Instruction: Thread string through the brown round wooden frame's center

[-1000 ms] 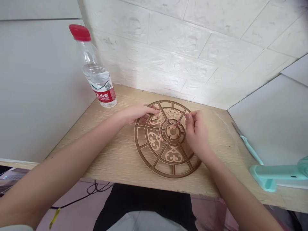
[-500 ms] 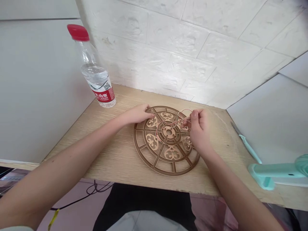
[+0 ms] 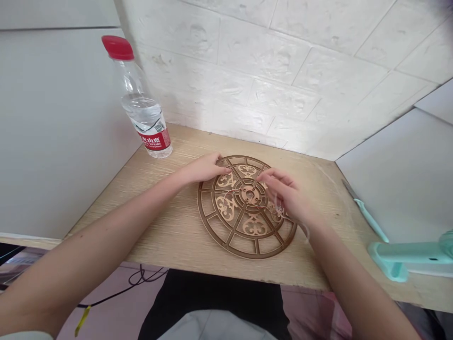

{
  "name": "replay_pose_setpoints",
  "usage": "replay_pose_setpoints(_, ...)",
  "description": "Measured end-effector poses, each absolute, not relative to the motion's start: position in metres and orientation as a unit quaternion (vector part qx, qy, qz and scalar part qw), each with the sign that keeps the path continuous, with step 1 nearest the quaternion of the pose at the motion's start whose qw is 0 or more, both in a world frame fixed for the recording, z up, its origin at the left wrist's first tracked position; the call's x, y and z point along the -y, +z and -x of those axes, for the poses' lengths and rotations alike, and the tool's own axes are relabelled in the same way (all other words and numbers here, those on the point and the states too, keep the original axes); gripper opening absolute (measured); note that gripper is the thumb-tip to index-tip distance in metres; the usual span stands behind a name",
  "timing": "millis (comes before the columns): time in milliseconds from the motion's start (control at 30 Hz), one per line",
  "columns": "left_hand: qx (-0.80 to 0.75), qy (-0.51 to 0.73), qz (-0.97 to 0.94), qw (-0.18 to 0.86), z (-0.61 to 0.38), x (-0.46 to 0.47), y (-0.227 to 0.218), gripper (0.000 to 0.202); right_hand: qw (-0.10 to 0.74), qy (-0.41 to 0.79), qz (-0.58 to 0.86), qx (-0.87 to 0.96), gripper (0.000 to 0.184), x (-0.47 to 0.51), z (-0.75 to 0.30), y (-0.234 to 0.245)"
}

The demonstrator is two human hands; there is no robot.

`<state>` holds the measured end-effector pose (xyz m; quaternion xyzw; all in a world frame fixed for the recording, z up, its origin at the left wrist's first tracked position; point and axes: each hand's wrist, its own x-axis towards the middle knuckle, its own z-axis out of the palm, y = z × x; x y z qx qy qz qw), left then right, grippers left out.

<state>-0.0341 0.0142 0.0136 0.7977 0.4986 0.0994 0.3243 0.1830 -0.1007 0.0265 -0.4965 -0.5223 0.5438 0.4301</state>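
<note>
A round wooden openwork disc [image 3: 231,238], with a ring frame, spokes and scrolled inserts, lies flat on the table. My left hand [image 3: 208,167] grips its upper left rim, thumb on top and fingers over the outer edge. Above the disc's right side is my right hand [image 3: 283,189], fingers curled and thumb and forefinger near the hub. A thin, pale wire [image 3: 262,206] runs across the hub and loops beneath the right palm towards the wrist. The right hand is slightly blurred, and its lower fingers are partly hidden.
A water bottle [image 3: 146,113] with a red cap stands at the back left. Along the right side lie a knife [image 3: 370,219] with a mint handle and a mint-coloured device [image 3: 392,257]. A pale brick-patterned wall [image 3: 233,71] closes off the back of the wooden table [image 3: 170,217].
My right hand has turned and shifted slightly left, its fingertips now nearer the hub. The wire loop has dropped from above the fingers to below the palm. My left hand keeps its place.
</note>
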Motion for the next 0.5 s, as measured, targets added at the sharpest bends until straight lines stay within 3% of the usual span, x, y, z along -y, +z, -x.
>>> replay_pose_setpoints(267, -0.492, 0.104, -0.789, 0.353, 0.032, -0.013, 0.016, 0.056, 0.34, 0.121, 0.598, 0.716, 0.026, 0.093, -0.181, 0.018)
replay_pose_setpoints(400, -0.517, 0.095, -0.789, 0.317, 0.03, -0.014, 0.018, 0.064, 0.416, 0.159, 0.574, 0.687, 0.016, 0.13, -0.19, 0.059)
replay_pose_setpoints(500, -0.511, 0.095, -0.79, 0.324, 0.03, -0.016, 0.016, 0.061, 0.397, 0.228, 0.536, 0.709, 0.015, 0.188, -0.189, 0.091)
